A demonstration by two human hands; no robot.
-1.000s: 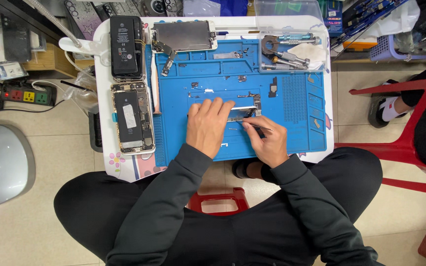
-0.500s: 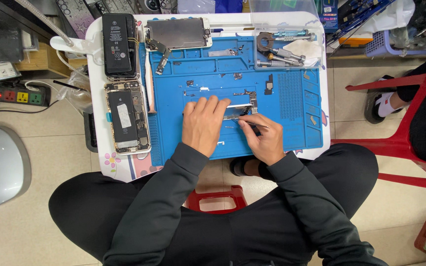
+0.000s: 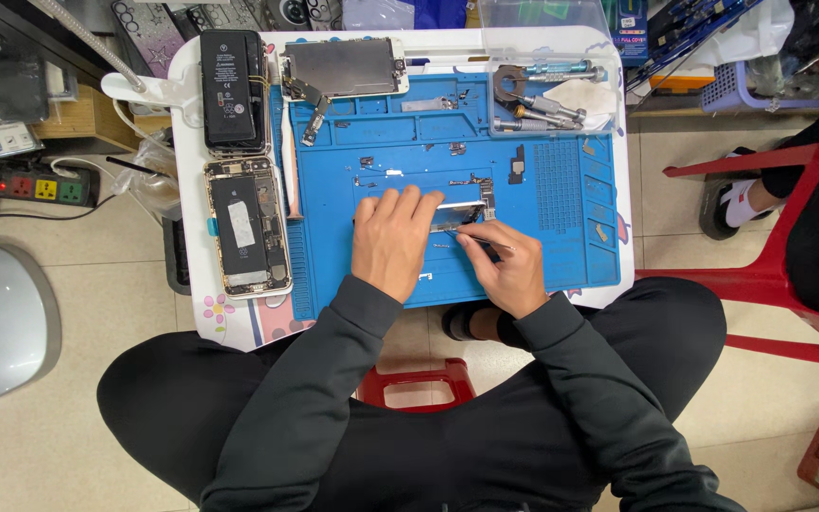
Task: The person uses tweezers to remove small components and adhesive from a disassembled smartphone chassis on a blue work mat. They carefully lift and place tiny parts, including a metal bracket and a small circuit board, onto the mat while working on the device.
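Flat, left hand [image 3: 392, 242] pins circuit board [image 3: 462, 214]; right hand [image 3: 512, 268] pinches tweezers [image 3: 482, 241]

Left hand [image 3: 392, 242]: laid flat on a small metal part [image 3: 462, 214] — blue mat [image 3: 561, 190] beneath.
Right hand [image 3: 512, 270]: thin tool [image 3: 485, 241] pinched, tip at the part.
Beside mat: opened phone [image 3: 246, 228].
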